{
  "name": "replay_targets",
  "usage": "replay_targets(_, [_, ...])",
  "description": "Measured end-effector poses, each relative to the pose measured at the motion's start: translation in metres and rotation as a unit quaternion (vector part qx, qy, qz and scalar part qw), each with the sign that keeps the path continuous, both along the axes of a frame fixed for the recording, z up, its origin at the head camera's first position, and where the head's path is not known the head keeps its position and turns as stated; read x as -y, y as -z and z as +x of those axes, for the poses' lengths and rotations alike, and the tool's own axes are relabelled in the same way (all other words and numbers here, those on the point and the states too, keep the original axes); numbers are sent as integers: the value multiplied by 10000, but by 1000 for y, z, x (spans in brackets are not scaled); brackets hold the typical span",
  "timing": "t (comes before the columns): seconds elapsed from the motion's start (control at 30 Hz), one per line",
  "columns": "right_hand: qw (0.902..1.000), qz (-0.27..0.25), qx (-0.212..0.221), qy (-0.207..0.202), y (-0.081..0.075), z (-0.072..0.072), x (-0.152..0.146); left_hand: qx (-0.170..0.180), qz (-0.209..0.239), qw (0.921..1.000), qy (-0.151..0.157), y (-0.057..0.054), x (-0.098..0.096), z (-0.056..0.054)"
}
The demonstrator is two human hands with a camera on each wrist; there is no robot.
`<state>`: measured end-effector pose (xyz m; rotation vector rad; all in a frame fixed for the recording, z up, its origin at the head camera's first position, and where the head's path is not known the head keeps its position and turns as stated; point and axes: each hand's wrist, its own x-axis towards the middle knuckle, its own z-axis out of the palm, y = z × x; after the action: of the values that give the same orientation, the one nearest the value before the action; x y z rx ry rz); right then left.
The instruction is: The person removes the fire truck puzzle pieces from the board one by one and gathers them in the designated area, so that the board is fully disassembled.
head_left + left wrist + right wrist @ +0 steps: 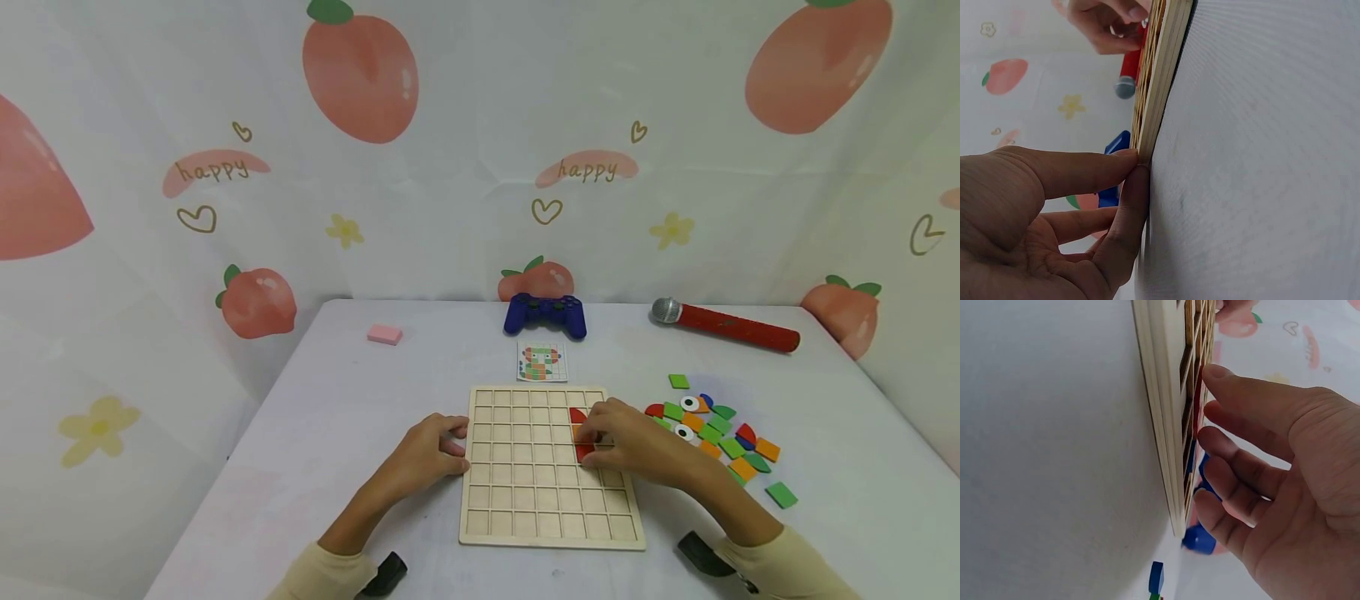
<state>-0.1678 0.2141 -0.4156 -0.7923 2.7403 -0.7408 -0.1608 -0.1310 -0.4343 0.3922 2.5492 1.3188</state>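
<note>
A wooden grid board [513, 475] with square cells lies flat. My left hand [422, 454] grips its left edge; in the left wrist view the thumb [1094, 172] and a finger pinch the rim. Over the board's right side is my right hand [637, 442], its fingertips at a red piece [583, 452] set in the grid. In the right wrist view, thumb and fingers are loosely bent and spread apart, close to the red piece [1197, 403]. Another red piece [577, 414] and part of an orange one [577, 432] show in the same column, partly hidden by the hand.
Loose green, orange, red and blue pieces [731, 448] are scattered right of the board, under and beyond the right forearm. A pattern card [542, 362], a blue game controller [545, 315], a red microphone [738, 327] and a pink block [385, 334] lie toward the back.
</note>
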Motion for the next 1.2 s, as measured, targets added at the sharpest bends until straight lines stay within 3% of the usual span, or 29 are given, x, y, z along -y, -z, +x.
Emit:
replay_targets(0.73, [9999,-55,-33,160,0,2,-3,8,39,10000,84,1,0,1])
replay_targets(0.97, [9976,-300,200,585,-6,7,-12,7,46,10000,55,0,1,0])
replay_targets(1.2, [9965,-241,-344,717,-2,11,-37,12,55,10000,62,0,1,0])
